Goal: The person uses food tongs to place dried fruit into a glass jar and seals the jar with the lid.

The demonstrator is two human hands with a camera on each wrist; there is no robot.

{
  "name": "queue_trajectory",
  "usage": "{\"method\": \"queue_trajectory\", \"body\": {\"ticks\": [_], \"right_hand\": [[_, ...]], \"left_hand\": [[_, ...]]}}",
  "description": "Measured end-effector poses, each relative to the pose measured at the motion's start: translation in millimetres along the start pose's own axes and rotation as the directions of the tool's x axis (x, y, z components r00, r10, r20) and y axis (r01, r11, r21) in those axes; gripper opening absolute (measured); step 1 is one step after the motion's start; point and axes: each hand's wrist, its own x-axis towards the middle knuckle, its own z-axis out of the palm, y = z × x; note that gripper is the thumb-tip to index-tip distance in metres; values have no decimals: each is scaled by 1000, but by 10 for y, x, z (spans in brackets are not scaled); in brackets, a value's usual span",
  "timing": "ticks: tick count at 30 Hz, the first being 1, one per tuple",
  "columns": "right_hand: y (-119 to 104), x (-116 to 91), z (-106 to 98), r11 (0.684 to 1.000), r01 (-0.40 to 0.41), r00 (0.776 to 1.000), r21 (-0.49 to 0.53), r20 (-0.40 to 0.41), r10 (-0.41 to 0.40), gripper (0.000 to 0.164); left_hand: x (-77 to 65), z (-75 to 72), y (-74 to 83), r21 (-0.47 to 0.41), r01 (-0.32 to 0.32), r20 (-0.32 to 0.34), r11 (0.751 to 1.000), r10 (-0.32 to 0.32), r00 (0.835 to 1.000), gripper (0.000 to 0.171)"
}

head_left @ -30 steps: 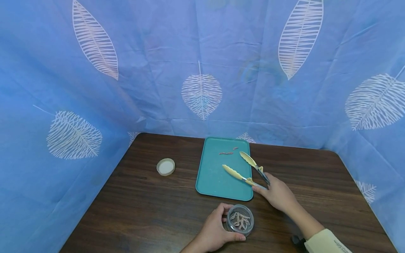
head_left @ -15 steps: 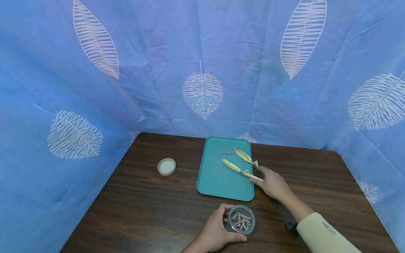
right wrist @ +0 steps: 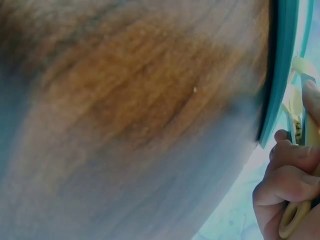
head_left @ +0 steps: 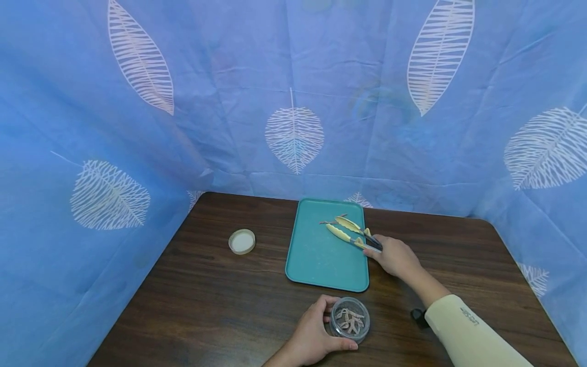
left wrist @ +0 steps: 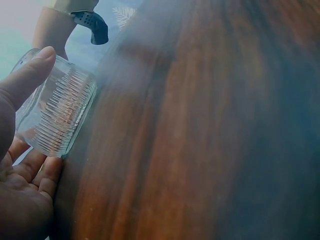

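My left hand [head_left: 314, 326] holds a clear ribbed jar [head_left: 349, 318] upright on the table, thumb on the near side and fingers behind. Several pale, thin dried pieces [head_left: 350, 321] lie inside it. With my right hand [head_left: 395, 257] I grip a pair of tongs [head_left: 353, 233] with cream tips, their arms parted slightly over the teal tray [head_left: 321, 265]. The tips are beside a few thin reddish-brown strips [head_left: 326, 222] at the tray's far part, partly covering them. Whether the tips touch a strip cannot be made out. The right wrist view shows fingers curled round the tongs' handle [right wrist: 295, 217].
A round lid [head_left: 241, 241] with a white inside lies on the dark wooden table [head_left: 220, 295], left of the tray. Behind and at both sides hangs a blue cloth [head_left: 220, 102] with white leaf prints. A black strap piece [head_left: 419, 317] sits by my right sleeve.
My right hand has moved the tongs forward and leftward to the strips, and the gap between their tips has narrowed. The left hand and jar stay in place.
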Motion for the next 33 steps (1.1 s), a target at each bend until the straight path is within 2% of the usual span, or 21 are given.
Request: {"method": "queue_trajectory", "body": {"ticks": [10,33], "right_hand": [[-16,-24,9,1000,-13,999,-21,-47,12,60],[34,-136,50,1000,10,996,15,-85,-9,61]], "left_hand": [[-10,2,6,2,5,-6,1000,-5,1000,78],[-23,5,5,2,-18,-7,1000,18,1000,76]]}}
